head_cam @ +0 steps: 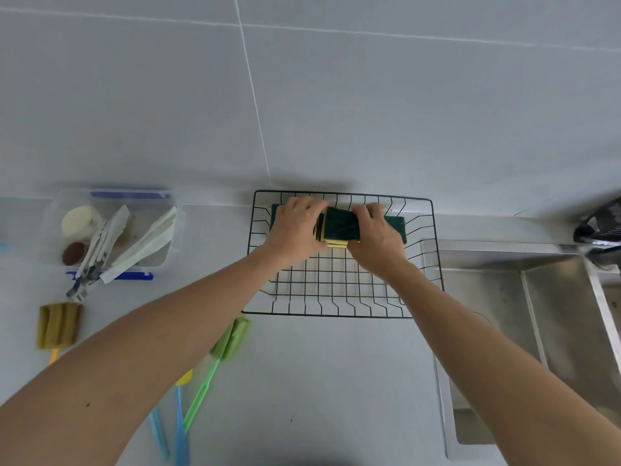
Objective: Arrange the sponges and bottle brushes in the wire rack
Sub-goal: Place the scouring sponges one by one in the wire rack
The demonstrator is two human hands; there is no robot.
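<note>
Head view, looking down on a pale grey countertop (319, 381) against a grey tiled wall (369, 95). A black wire rack (336, 290) sits at centre, its far edge near the wall. Along the far side of the rack lies a row of sponges (341, 225), dark green scouring face up with yellow foam showing at the near edge; green ends of the row show beyond both hands. The left hand (295, 230) and the right hand (376, 237) are inside the rack, fingers curled and closed on the middle sponges from either side, pressing them together; how many sponges make up the row cannot be told.

Outside the rack, on the counter: a green bottle brush (232, 338) lies just beside the rack's near left corner, its handle running toward the viewer under the left forearm; 2 blue handles (179, 428) and a yellow tip (184, 378) lie close by it; an olive sponge brush (58, 326) with an orange handle lies well to the left. Farther left stands a clear plastic container (111, 230) with blue clips, holding tongs, white sleeves and round items. A steel sink (537, 331) lies to the right of the rack, with a dark faucet (601, 227) above it.
</note>
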